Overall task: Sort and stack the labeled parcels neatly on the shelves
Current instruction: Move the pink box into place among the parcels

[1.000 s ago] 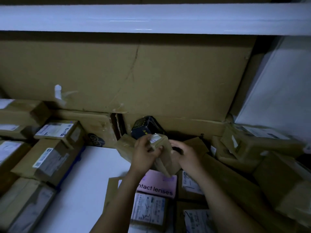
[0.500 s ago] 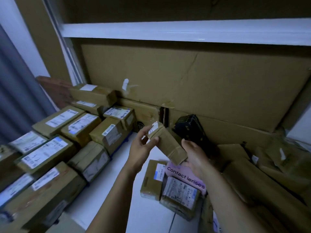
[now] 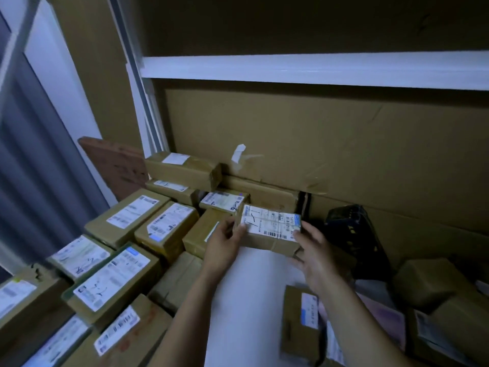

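I hold a small brown parcel (image 3: 270, 229) with a white shipping label facing up, just above the white shelf surface (image 3: 254, 282). My left hand (image 3: 225, 246) grips its left end and my right hand (image 3: 316, 254) grips its right end. The parcel hangs level beside the rows of labelled brown parcels (image 3: 137, 234) stacked along the left side of the shelf, close to a parcel (image 3: 203, 233) at the row's right end.
A large cardboard sheet (image 3: 330, 144) lines the back of the shelf under a white shelf board (image 3: 304, 68). A black object (image 3: 354, 234) leans at the back right. Loose unsorted parcels (image 3: 301, 321) lie at the lower right. A grey curtain hangs on the far left.
The view swung left, showing the stacked rows. The parcel turned from tilted on edge to level with its label up, and moved left toward the stacked parcels in both hands.
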